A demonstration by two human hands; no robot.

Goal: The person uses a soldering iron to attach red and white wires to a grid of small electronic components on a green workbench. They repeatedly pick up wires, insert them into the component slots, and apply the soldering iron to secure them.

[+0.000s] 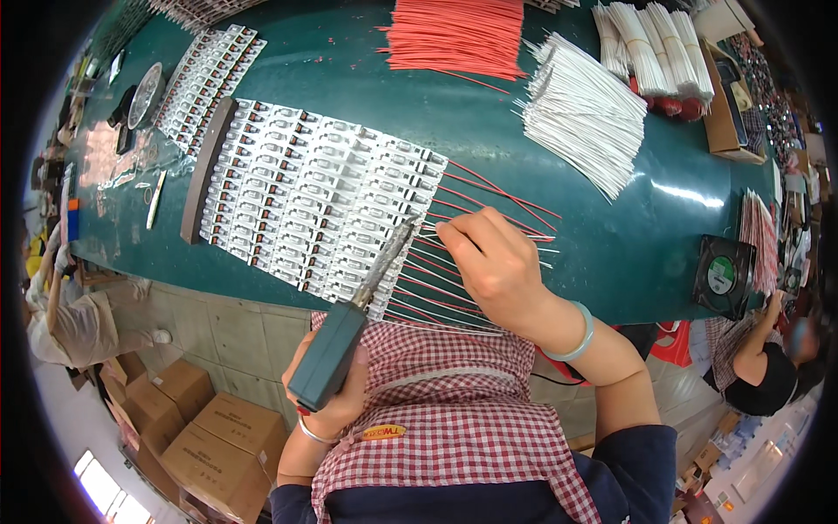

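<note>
My left hand is wrapped around the dark green handle of a soldering iron. Its metal tip slants up to the right edge of a white panel made of many small units in rows. At that edge my right hand is closed, thumb and finger pinched on a thin wire whose end is mostly hidden. Red wires and white wires stick out from the panel's right side, some passing beneath my right hand. A dark brown bar lies along the panel's left end.
On the green table lie a red wire pile, a white wire pile and tied white bundles. A black fan stands right; another panel lies left. Cardboard boxes fill the floor. Two people work nearby.
</note>
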